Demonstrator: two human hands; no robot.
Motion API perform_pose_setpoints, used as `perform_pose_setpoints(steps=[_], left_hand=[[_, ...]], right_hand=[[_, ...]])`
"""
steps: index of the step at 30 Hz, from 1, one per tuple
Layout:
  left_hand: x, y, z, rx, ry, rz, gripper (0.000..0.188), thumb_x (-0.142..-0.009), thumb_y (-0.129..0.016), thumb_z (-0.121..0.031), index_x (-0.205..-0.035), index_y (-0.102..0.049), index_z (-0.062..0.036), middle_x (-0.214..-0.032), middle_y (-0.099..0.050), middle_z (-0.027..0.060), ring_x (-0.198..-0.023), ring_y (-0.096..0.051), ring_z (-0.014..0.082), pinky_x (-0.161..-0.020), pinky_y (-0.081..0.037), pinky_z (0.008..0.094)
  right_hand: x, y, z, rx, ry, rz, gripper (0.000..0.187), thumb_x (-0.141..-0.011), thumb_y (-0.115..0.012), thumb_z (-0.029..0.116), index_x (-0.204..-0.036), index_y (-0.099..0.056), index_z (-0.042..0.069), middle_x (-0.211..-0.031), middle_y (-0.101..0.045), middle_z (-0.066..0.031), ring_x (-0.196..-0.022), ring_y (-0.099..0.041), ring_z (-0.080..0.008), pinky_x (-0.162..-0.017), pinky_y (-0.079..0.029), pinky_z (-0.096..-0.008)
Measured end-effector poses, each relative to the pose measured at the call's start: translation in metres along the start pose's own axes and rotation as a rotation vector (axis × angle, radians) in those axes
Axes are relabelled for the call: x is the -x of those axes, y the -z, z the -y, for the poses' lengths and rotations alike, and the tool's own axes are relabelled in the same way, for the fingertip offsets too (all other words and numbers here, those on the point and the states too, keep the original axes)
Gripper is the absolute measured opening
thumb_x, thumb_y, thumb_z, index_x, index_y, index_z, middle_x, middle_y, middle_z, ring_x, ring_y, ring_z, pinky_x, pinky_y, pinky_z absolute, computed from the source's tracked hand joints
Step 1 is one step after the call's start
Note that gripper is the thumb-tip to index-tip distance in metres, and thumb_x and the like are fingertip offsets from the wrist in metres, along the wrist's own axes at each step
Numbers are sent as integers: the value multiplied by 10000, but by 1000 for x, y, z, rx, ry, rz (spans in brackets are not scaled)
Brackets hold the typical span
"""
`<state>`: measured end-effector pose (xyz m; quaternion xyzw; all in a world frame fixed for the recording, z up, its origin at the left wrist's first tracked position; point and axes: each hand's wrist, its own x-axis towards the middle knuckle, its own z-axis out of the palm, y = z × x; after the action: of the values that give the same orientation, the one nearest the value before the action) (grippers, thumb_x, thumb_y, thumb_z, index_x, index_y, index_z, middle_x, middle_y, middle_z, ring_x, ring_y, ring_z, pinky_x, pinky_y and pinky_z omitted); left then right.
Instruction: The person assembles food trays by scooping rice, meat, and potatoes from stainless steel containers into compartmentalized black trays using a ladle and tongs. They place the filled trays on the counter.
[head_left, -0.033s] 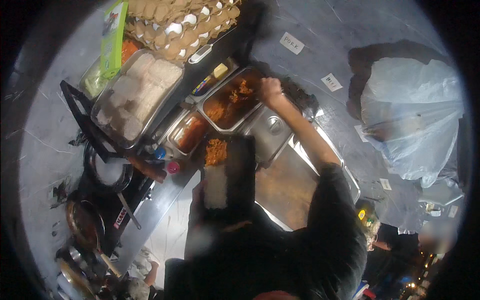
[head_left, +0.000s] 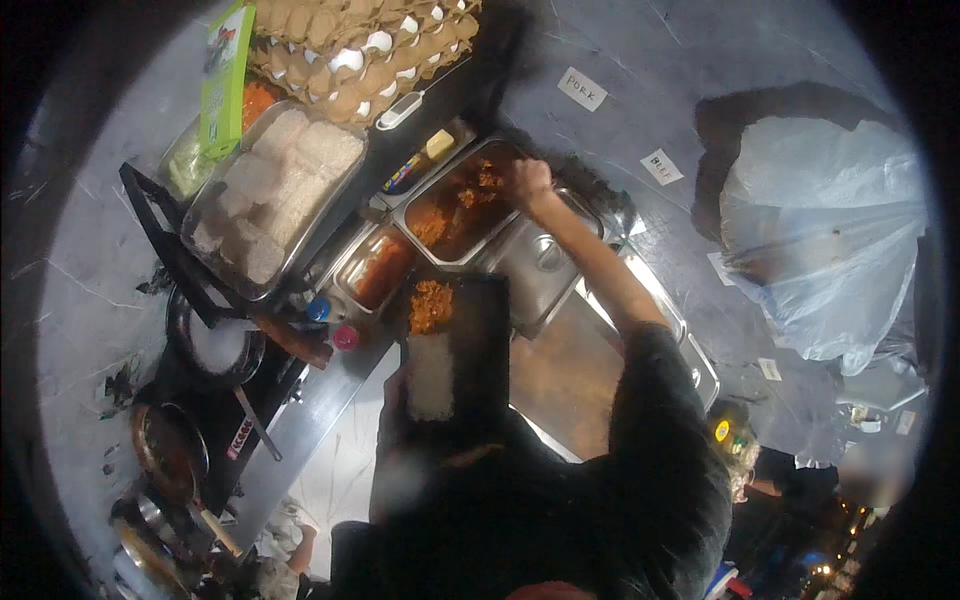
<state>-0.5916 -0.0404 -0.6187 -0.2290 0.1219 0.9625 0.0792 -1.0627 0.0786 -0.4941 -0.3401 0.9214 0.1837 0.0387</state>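
My right hand is closed in a fist over the far right rim of a deep steel food pan. What it grips is hidden under the fist. Orange-brown minced food lies in that pan, heaped in its near corner and scattered toward my fist. In front of my body, a black rectangular food container holds white rice with a portion of orange minced food beyond it. A sliver of my left hand shows at the container's left edge, holding it; most of its fingers are out of sight.
A smaller steel pan with reddish food and a lidded pan adjoin the deep one. Noodle-like white blocks fill a clear tub at left, below stacked egg cartons. Frying pans stand lower left; a plastic bag lies right.
My right hand has shifted slightly left, further over the deep pan's rim. The black container and its food stay nearly where they were.
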Motion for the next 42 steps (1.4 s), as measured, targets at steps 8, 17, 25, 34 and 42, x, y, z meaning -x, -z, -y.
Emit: perform_pose_setpoints(steps=[8, 17, 25, 34, 42], left_hand=[[0, 17, -5, -83, -122, -102, 542, -1033, -596, -382, -1387, -595, 28, -1278, -704, 196, -1126, -708, 309, -993, -562, 452], [-70, -13, -35, -130, -66, 2, 449, -1053, -590, -317, -1340, -645, 23, -1286, -709, 156, -1110, -711, 257, -975, -567, 412], [-118, -54, -57, -154, -108, 13, 455, -1003, -676, -319, -1324, -659, 3, -1241, -724, 134, -1073, -722, 243, -966, -570, 378], [-109, -101, -61, -134, 6, 174, 461, -1020, -630, -340, -1345, -643, -13, -1252, -725, 132, -1088, -719, 261, -967, -573, 405], [-124, -50, -59, -171, -12, 125, 522, -1035, -600, -314, -1420, -576, 37, -1351, -680, 184, -1197, -690, 305, -1052, -544, 453]], right_hand=[[12, 28, 5, -82, 55, -44, 290, -916, -743, 394, -968, -792, 113, -912, -779, -130, -879, -776, -303, -771, -614, -427], [119, 129, -53, -159, -75, -93, 479, -929, -720, 514, -944, -785, 39, -871, -761, -172, -875, -761, -365, -795, -606, -467], [197, 214, -65, -295, -115, -200, 535, -925, -717, 546, -981, -787, 19, -812, -739, -206, -820, -744, -393, -774, -594, -484], [214, 134, -4, -156, 77, -29, 432, -942, -703, 507, -1029, -806, 97, -810, -746, -193, -770, -748, -370, -750, -606, -470], [231, 149, 0, -159, 96, -71, 422, -966, -677, 473, -942, -770, 63, -807, -746, -150, -768, -755, -345, -710, -601, -432]])
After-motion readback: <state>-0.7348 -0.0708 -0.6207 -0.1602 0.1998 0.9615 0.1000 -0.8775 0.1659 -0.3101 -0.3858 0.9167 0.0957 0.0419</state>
